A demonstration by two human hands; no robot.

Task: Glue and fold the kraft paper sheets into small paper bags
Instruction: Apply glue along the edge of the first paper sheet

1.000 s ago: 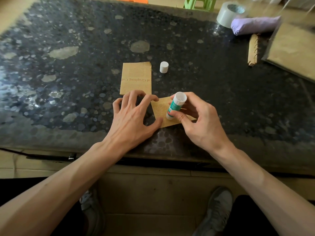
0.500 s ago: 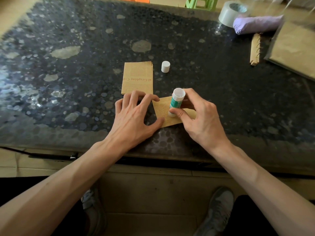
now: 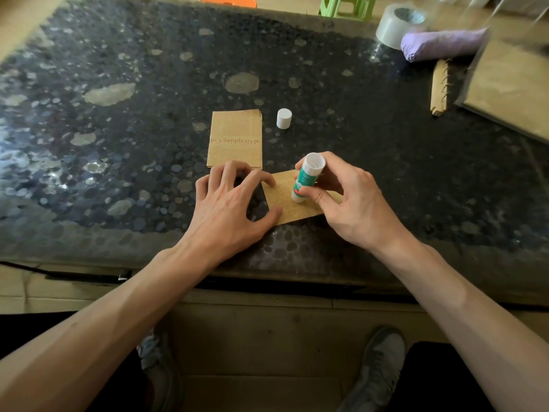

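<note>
Free passage is offered across the bare left half of the dark table [image 3: 118,150] and in the wide band right of centre, between the white cap [image 3: 284,118] and the upper right corner. The middle is blocked by the stack of kraft sheets [image 3: 234,138] with the cap just to its right, and below them by the left hand [image 3: 231,209], the kraft sheet [image 3: 285,203] and the glue stick [image 3: 306,179] gripped in the right hand [image 3: 353,203]. The upper right corner is crowded by a tape roll [image 3: 396,23], a purple bundle [image 3: 442,44], a toothed paper strip [image 3: 439,87] and a flat brown pack [image 3: 511,90].

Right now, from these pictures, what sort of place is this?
Probably a home craft corner: a pebble-patterned table, a green plastic stool behind it, and a glue stick on kraft paper.
</note>
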